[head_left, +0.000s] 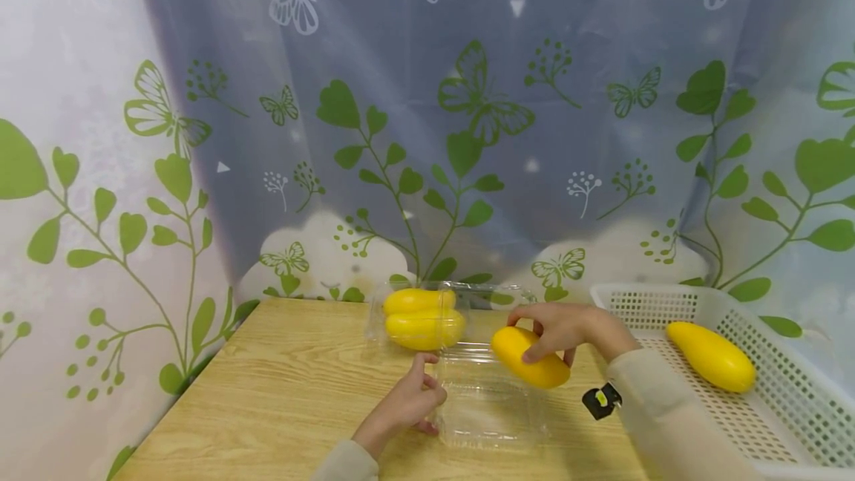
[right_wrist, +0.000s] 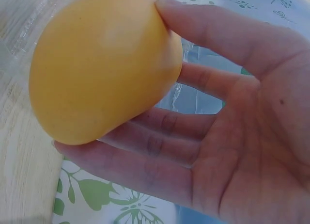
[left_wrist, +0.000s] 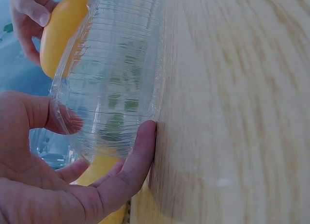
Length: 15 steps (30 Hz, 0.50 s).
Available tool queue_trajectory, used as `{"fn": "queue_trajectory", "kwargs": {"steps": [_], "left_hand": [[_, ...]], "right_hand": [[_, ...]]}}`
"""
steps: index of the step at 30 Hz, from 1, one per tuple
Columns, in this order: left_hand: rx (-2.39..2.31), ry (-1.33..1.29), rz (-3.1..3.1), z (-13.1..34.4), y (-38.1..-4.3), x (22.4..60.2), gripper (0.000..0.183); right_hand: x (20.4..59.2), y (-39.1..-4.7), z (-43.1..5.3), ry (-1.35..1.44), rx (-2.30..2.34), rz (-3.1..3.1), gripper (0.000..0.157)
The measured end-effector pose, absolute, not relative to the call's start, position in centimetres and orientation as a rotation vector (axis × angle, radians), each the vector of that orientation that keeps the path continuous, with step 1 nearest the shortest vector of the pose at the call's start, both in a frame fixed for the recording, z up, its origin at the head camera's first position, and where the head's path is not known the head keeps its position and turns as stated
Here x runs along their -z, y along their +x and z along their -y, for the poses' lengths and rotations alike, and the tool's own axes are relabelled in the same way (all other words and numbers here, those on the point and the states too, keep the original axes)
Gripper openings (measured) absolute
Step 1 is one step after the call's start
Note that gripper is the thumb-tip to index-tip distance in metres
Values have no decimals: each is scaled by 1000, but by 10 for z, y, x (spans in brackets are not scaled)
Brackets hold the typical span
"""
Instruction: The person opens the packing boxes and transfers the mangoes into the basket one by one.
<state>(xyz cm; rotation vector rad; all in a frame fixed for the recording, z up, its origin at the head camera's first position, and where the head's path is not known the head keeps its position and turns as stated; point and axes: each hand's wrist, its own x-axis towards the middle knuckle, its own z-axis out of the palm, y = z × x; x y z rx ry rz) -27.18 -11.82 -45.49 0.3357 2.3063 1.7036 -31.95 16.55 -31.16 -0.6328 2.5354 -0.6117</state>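
Observation:
My right hand (head_left: 557,332) grips a yellow mango (head_left: 528,357), thumb on one side and fingers on the other. It holds the mango above a clear plastic clamshell container (head_left: 490,418) that stands with its lid raised at the back. At the container's left side my left hand (head_left: 407,397) pinches the wall, thumb over the rim and fingers outside, as the left wrist view shows. In the right wrist view the mango (right_wrist: 104,69) rests against the fingertips, away from the palm. Two more mangoes (head_left: 424,329) lie side by side behind, within clear plastic.
On the right stands a white perforated basket (head_left: 795,347) with one mango (head_left: 711,356) in it. A small black device (head_left: 601,400) shows beside the right sleeve. Behind the wooden table (head_left: 280,392) hangs a curtain (head_left: 401,132) with leaves and butterflies.

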Motion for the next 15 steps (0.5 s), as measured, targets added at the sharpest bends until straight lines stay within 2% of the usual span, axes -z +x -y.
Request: {"fn": "queue_trajectory", "kwargs": {"steps": [5,15], "left_hand": [[-1706,337,-2299,118,-272,455,69],[-1712,333,-2293,119,-273,456,68]], "right_hand": [[311,-321,-169,-622,615,-2538,58],[306,-321,-179,-618,629,-2536,68]]}}
